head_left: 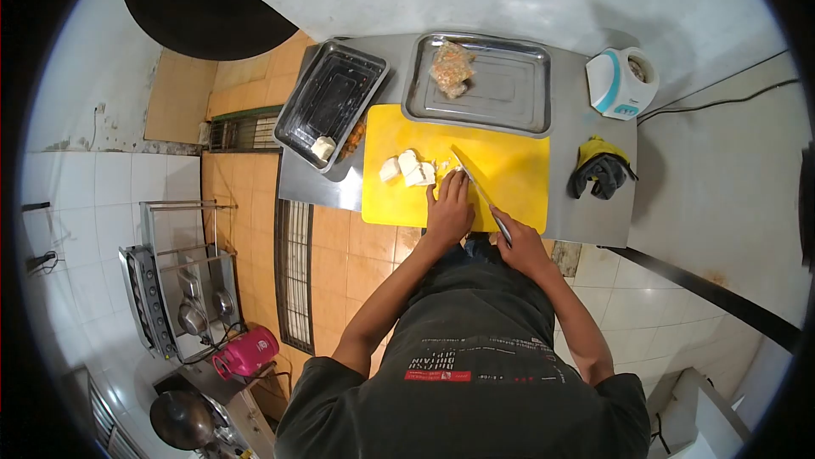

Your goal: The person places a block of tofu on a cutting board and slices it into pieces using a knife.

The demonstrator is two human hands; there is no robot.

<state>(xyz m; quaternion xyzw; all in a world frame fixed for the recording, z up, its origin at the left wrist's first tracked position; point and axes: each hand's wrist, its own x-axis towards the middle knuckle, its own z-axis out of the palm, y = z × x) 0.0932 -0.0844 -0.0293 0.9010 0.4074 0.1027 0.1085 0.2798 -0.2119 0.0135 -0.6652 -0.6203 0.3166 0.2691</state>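
My right hand [524, 247] is closed round the dark handle of a kitchen knife [473, 176], its blade slanting up and left over a yellow cutting board [518, 166]. Just left of the blade, my left hand [450, 211] presses its fingertips down on a small white piece, mostly hidden under them. White tofu-like blocks [411, 167] lie on the board left of that hand. White crumbs are scattered between the blocks and the knife. Another white block [323, 148] sits in the near corner of the dark metal tray [331, 94].
Behind the board, a steel tray [509, 98] holds a plastic bag of orange and pale bits [452, 69]. To the right are a white and turquoise appliance [622, 83] and a yellow and black cloth-like bundle [601, 168]. A pink gas cylinder [248, 351] stands at lower left.
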